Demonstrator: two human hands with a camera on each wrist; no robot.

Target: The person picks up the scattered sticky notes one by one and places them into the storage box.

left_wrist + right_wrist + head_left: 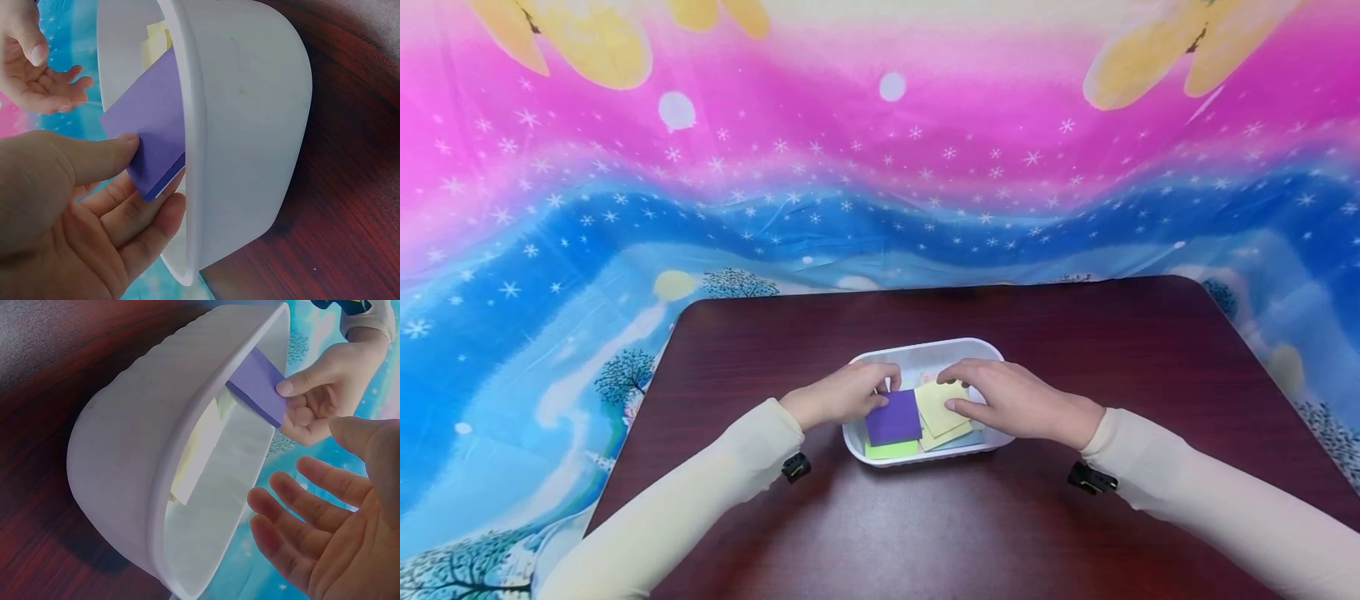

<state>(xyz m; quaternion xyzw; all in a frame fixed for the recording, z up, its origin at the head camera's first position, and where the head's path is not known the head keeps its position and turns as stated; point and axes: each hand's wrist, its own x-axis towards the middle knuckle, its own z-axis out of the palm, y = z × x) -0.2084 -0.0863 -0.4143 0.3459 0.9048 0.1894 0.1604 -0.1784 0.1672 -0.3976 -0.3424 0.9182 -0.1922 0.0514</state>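
Observation:
A white plastic basket (958, 346) sits on the table with paper pads in it. My left hand (842, 393) pinches a purple sticky note pad (893, 418) by its edge, thumb on top and fingers beneath, as the left wrist view shows. The pad is tilted and partly inside the rim. Over the basket's right side hovers my right hand (1018, 402), its fingers loosely bent and holding nothing in the right wrist view. Pale yellow note pads (943, 408) lie below it in the basket. A lime green pad (891, 450) shows under the purple one.
The dark reddish-brown table (760, 333) has rounded far corners. Behind it hangs a colourful cloth (865, 175) with snowflakes and trees. A black wrist camera (795, 467) is strapped under the left sleeve, another (1092, 477) under the right.

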